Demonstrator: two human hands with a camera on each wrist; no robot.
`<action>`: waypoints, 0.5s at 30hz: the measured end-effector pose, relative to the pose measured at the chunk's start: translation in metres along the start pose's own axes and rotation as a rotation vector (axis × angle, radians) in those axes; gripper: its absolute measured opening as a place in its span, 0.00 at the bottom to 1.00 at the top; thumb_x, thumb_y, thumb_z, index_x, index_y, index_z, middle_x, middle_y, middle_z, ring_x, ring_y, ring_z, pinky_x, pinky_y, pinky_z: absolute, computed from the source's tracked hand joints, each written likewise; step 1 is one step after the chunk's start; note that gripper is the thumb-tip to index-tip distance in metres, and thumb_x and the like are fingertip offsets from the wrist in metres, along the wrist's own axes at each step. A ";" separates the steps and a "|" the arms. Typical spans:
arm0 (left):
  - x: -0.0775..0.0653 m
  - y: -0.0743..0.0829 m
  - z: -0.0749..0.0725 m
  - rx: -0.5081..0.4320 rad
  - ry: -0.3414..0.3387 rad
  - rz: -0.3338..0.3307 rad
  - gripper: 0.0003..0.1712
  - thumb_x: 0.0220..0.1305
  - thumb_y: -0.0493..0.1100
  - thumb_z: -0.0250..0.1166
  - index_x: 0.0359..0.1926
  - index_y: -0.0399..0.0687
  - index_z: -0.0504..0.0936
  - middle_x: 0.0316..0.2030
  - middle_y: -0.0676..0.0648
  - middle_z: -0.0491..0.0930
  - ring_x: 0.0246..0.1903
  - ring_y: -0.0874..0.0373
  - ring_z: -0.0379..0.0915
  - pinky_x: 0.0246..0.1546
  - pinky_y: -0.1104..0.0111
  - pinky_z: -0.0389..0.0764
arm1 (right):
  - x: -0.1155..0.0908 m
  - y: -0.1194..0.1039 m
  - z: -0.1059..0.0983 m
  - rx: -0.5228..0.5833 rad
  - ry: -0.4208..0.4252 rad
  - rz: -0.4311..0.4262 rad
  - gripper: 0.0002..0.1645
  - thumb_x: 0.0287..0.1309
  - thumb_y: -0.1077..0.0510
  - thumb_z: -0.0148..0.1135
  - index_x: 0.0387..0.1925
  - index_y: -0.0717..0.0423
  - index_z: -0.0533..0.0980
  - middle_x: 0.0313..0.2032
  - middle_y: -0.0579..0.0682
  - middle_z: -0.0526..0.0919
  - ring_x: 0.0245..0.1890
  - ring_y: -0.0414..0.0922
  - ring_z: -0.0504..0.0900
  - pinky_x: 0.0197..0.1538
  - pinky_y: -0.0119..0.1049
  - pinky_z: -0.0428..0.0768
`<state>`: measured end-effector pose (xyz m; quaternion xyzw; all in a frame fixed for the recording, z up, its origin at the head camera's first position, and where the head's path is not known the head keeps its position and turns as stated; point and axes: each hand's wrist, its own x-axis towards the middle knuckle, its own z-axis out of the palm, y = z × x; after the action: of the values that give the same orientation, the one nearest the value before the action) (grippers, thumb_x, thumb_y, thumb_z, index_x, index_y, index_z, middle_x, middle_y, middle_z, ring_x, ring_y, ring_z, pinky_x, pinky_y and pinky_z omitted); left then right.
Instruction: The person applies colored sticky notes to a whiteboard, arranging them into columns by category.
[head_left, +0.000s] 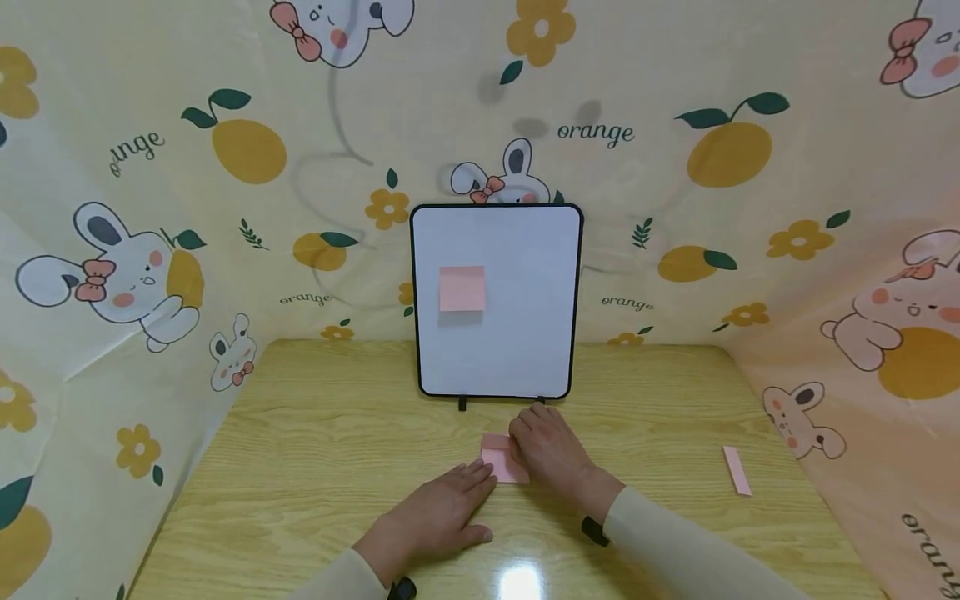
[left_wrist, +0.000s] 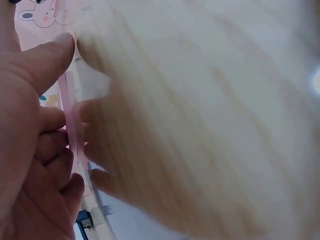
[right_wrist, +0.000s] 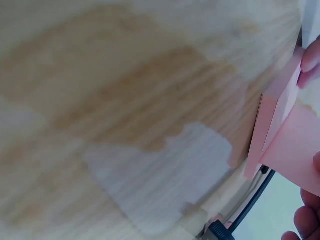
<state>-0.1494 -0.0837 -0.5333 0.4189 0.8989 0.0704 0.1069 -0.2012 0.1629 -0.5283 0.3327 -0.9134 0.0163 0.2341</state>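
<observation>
A pink sticky-note pad [head_left: 504,472] lies on the table in front of the whiteboard [head_left: 498,333]. My left hand [head_left: 442,510] rests flat beside it, its extended fingertips at the pad's left edge. In the left wrist view, the fingers of that hand [left_wrist: 30,130] lie along the pad's side. At the pad's right edge, my right hand [head_left: 551,450] has curled fingers. The right wrist view shows it pinching the top sticky note [right_wrist: 296,150], which is bent up away from the pad [right_wrist: 265,117] below. Part of the pad is hidden behind the right hand.
One pink sticky note [head_left: 462,289] is stuck to the whiteboard's left half. A narrow pink strip [head_left: 737,471] lies on the table [head_left: 315,467] at the right. The board stands on small black feet [head_left: 462,403] near the back wall, which is covered in patterned cloth [head_left: 660,50].
</observation>
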 end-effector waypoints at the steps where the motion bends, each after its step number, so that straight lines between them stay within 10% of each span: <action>1: 0.000 0.000 0.000 0.004 0.003 0.004 0.43 0.79 0.67 0.53 0.81 0.45 0.63 0.81 0.47 0.59 0.82 0.53 0.51 0.81 0.59 0.60 | 0.001 0.001 0.001 -0.004 0.004 0.001 0.10 0.62 0.58 0.73 0.31 0.51 0.77 0.31 0.45 0.78 0.35 0.46 0.71 0.39 0.37 0.74; 15: 0.001 0.001 0.002 -0.027 0.009 -0.003 0.42 0.80 0.67 0.51 0.81 0.45 0.63 0.82 0.47 0.59 0.83 0.53 0.50 0.82 0.59 0.59 | 0.015 0.010 0.009 -0.042 -0.023 0.041 0.11 0.67 0.58 0.70 0.32 0.55 0.75 0.32 0.49 0.80 0.36 0.49 0.73 0.38 0.40 0.75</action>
<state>-0.1488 -0.0824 -0.5354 0.4159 0.8990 0.0841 0.1087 -0.2212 0.1603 -0.5280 0.3092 -0.9227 -0.0021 0.2303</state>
